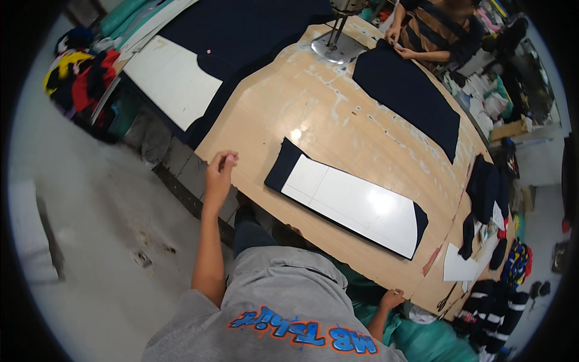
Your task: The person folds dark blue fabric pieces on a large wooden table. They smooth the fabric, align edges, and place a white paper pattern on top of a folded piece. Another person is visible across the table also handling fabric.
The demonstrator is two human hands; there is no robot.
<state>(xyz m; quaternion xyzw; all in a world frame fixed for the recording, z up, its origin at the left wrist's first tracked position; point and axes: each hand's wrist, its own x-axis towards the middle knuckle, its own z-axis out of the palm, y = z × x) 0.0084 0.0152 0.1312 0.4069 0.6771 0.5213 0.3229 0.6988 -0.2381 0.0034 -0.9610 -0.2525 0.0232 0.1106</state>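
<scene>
My left hand (221,172) is raised beside the table's left corner, its fingers curled in together and nothing visible in them. Low at the table's near edge is my right hand (392,298), fingers folded against the edge; whatever they may hold is hidden. Between the hands, on the wooden table (289,108), lies a dark navy fabric piece (282,172). A long white pattern template (353,202) with drawn lines rests on it, leaving fabric showing at both ends. Neither hand touches the template or this fabric.
Across the table another person's hands (399,43) hold a larger navy piece (410,99) near a cutting machine's metal base (338,49). Navy cloth (241,30) with a white template (175,78) lies far left. Scissors (446,297) and paper scraps (458,265) sit at the right end.
</scene>
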